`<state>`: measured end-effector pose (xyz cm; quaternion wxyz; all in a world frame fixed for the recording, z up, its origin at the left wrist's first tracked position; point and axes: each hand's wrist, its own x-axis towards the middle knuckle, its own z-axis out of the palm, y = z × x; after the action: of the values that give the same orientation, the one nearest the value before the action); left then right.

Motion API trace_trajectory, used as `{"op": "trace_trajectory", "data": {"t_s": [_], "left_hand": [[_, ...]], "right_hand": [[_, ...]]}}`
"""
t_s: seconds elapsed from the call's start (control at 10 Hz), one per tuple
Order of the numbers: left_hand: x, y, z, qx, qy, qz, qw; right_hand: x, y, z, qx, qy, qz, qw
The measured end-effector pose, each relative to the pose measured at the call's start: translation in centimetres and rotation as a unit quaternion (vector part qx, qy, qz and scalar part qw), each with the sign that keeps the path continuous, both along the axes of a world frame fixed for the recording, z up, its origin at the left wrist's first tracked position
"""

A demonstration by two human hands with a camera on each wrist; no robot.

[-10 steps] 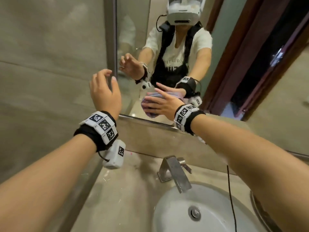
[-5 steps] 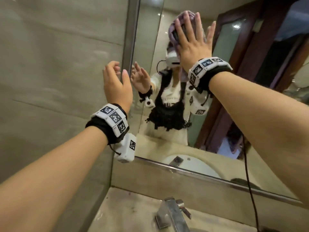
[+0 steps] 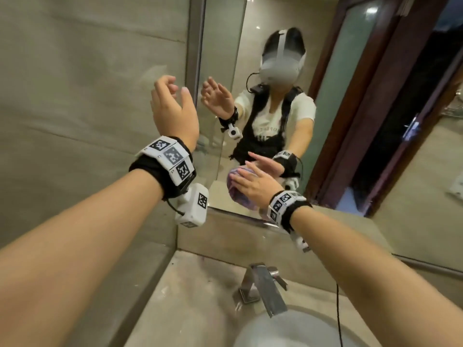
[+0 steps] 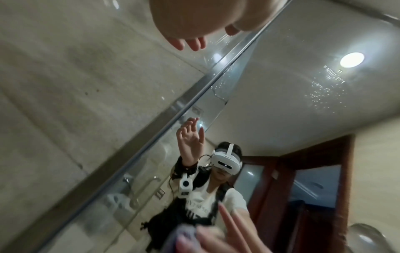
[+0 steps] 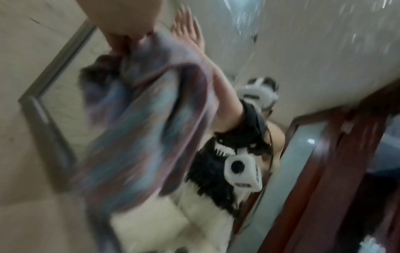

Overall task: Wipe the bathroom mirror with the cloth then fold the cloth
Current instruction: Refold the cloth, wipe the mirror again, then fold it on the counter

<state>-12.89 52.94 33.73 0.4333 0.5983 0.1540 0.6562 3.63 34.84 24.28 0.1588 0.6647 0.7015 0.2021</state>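
My right hand (image 3: 251,185) presses a purple-blue cloth (image 3: 240,199) flat against the mirror (image 3: 225,41), close to the glass's bottom edge, with its fingers straight. The right wrist view shows the cloth (image 5: 140,137) blurred and bunched under the palm. My left hand (image 3: 174,108) is raised in the air beside the mirror's left metal frame (image 3: 195,58). Its fingers are loosely curled and it holds nothing. In the left wrist view the left hand (image 4: 194,24) sits at the top, just off the glass.
Below the mirror a tiled ledge meets a stone counter (image 3: 188,296) with a steel faucet (image 3: 263,286) and a white basin (image 3: 288,331). A thin black cable (image 3: 338,311) hangs by my right arm. A tiled wall (image 3: 87,96) is on the left. The glass reflects a dark wooden door.
My right hand has swept the cloth from high on the mirror down to its bottom edge. The left hand has stayed raised by the frame.
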Motion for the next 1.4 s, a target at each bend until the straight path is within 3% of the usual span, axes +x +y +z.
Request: {"op": "trace_trajectory", "data": {"t_s": [0.1,0.2,0.3,0.4,0.5,0.6,0.7,0.9,1.0,1.2,1.3,1.4], "left_hand": [[0.1,-2.4,-0.9,-0.017,0.022,-0.022,0.999],[-0.4,-4.1,-1.8,-0.010,0.039,-0.019,0.999],[-1.5,-5.4,-2.5,-0.016,0.060,-0.001,0.998],[-2.5,-7.1,-3.1,-0.027,0.089,0.014,0.996],[-2.2,-10.3,-3.2,-0.025,0.168,-0.036,0.985],[-0.8,-15.5,-3.5,-0.008,0.322,-0.192,0.927],[0.3,-21.5,-4.0,0.025,0.393,-0.277,0.877],[0.8,-32.9,-3.8,-0.019,0.333,-0.451,0.828],[1.4,-37.4,-4.1,-0.032,0.287,-0.451,0.844],[2.3,-43.5,-3.9,-0.006,0.274,-0.444,0.853],[2.4,-45.8,-3.2,0.009,0.274,-0.472,0.838],[2.3,-48.8,-2.5,0.045,0.267,-0.499,0.823]], "right_hand": [[2.7,-0.5,0.8,-0.061,0.447,-0.014,0.892],[-0.7,-0.9,2.6,-0.100,-0.100,-0.103,0.985],[-5.2,-3.6,2.6,0.069,0.000,-0.280,0.958],[-4.1,-5.9,4.3,0.191,0.001,-0.289,0.938],[-4.7,-8.7,4.9,0.280,0.093,-0.266,0.918],[-6.1,-12.2,6.7,0.366,0.193,-0.231,0.881],[-7.0,-16.8,8.1,0.412,0.264,-0.228,0.842],[-8.5,-27.0,9.2,0.517,0.355,-0.224,0.746],[-8.4,-31.8,9.0,0.546,0.401,-0.243,0.695],[-8.4,-41.4,8.3,0.539,0.443,-0.311,0.645],[-10.3,-45.0,8.0,0.504,0.495,-0.349,0.616],[-12.6,-47.7,7.8,0.524,0.565,-0.359,0.526]]}}
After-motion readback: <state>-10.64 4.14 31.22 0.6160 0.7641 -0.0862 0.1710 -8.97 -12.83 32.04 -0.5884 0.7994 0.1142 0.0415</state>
